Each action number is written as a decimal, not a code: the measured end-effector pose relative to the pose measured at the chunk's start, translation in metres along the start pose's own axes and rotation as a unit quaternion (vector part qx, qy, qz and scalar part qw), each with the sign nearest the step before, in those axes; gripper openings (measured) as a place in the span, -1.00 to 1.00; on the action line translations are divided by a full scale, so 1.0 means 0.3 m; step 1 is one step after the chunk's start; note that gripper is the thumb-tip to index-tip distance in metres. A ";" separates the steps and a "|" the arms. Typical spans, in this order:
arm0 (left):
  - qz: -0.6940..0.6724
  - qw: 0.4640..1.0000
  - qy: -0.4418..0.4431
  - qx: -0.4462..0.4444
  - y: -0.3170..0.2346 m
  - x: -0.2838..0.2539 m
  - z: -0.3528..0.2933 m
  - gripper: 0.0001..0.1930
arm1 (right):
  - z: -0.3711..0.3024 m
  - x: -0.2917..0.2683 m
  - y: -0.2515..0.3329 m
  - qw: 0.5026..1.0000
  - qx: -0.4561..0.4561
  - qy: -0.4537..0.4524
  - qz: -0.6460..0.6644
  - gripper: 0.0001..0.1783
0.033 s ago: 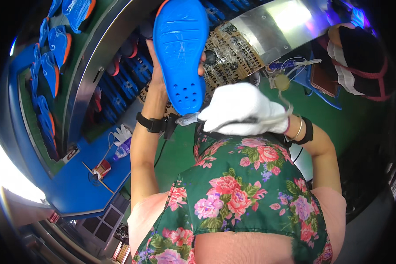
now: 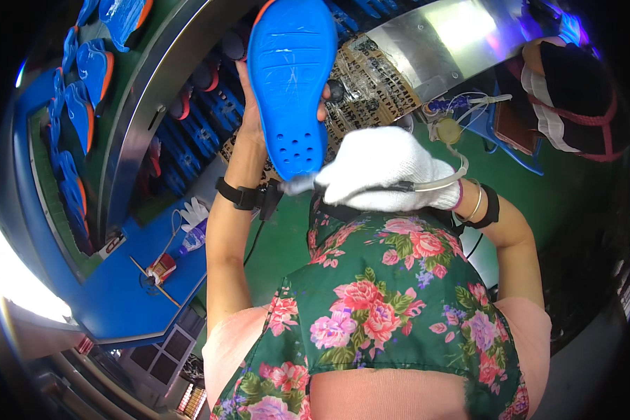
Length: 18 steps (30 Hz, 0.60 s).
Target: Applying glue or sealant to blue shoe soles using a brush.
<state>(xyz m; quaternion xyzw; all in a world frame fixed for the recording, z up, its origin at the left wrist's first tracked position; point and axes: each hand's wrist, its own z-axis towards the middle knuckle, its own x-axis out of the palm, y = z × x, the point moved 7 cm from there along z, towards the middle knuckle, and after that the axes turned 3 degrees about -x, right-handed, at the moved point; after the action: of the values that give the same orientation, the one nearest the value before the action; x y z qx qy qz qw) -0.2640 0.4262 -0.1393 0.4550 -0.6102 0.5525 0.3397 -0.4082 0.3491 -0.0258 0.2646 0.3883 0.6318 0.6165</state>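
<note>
My bare left hand (image 2: 250, 115) is closed around a blue insole (image 2: 290, 84), holding it up by its sides. Its wide end points away from me, and the narrower end with several small holes is nearest me. Wet-looking streaks shine on its surface. My right hand (image 2: 378, 171), in a white knit glove, is closed on a slim brush-like tool (image 2: 301, 184) with a pale hose (image 2: 441, 183) running back from it. Motion blurs the tool's tip, which is at the insole's near end; I cannot tell whether it touches. The left fingers are partly hidden behind the insole.
More blue insoles with orange edges (image 2: 94, 66) lie on the green surface at the left, past a curved metal rail (image 2: 129, 115). Taped cardboard (image 2: 374, 91) lies ahead. A blue table (image 2: 119, 294) at the left holds a white glove (image 2: 194, 213). A bag (image 2: 574, 91) is at the right.
The insole has shifted slightly to the right. My right hand has turned a little, and the hose now shows along the glove. The tool's tip is more blurred.
</note>
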 end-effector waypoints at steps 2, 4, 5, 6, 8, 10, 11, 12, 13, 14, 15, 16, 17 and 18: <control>0.008 1.000 -0.003 -0.022 0.002 -0.005 0.016 0.28 | -0.010 0.005 -0.021 0.994 -0.010 0.010 -0.106 -0.82; 0.021 0.999 -0.007 -0.041 0.002 -0.020 0.023 0.27 | -0.002 0.013 -0.027 0.988 -0.018 0.035 -0.148 -0.82; 0.036 0.998 -0.006 -0.046 0.004 -0.035 0.023 0.26 | 0.007 0.006 -0.036 0.995 0.011 0.036 -0.088 -0.83; 0.053 0.997 -0.006 -0.051 0.001 -0.039 0.022 0.24 | 0.020 0.000 -0.042 0.998 0.039 0.038 -0.028 -0.84; 0.057 0.996 -0.047 -0.051 -0.007 -0.038 0.000 0.23 | 0.018 -0.033 -0.078 0.994 0.107 -0.021 -0.002 -0.89; 0.085 0.981 -0.167 -0.046 0.003 -0.061 -0.012 0.22 | -0.023 -0.029 -0.116 0.986 0.164 -0.037 0.012 -0.91; 0.047 0.996 -0.054 -0.051 0.027 -0.093 -0.010 0.21 | -0.024 -0.025 -0.108 0.980 0.190 -0.032 0.044 -0.90; -0.007 0.998 -0.055 -0.032 0.043 -0.099 0.004 0.21 | -0.042 -0.043 -0.114 0.966 0.225 -0.072 0.106 -0.88; -0.063 0.996 -0.054 -0.013 0.068 -0.084 0.007 0.20 | -0.060 -0.057 -0.129 0.944 0.260 -0.110 0.169 -0.86; -0.077 0.996 -0.044 -0.003 0.090 -0.063 0.006 0.13 | -0.073 -0.109 -0.130 0.940 0.274 -0.146 0.144 -0.83; -0.091 0.995 -0.037 -0.001 0.113 -0.042 -0.025 0.07 | -0.078 -0.125 -0.113 0.931 0.288 -0.190 0.122 -0.81; -0.064 0.993 -0.097 0.027 0.142 -0.100 -0.019 -0.02 | -0.076 -0.150 -0.110 0.903 0.310 -0.258 0.149 -0.80; -0.041 0.986 -0.157 0.049 0.177 -0.169 -0.029 -0.11 | -0.074 -0.174 -0.118 0.905 0.284 -0.292 0.123 -0.80; -0.054 0.984 -0.153 0.073 0.190 -0.178 -0.030 -0.32 | -0.058 -0.205 -0.117 0.926 0.264 -0.269 0.026 -0.80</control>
<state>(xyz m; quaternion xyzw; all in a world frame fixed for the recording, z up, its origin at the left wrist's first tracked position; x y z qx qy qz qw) -0.2990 0.4433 -0.2078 0.5899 -0.5872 0.5007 0.2377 -0.3960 0.2836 -0.0552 0.5875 0.3535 0.4272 0.5894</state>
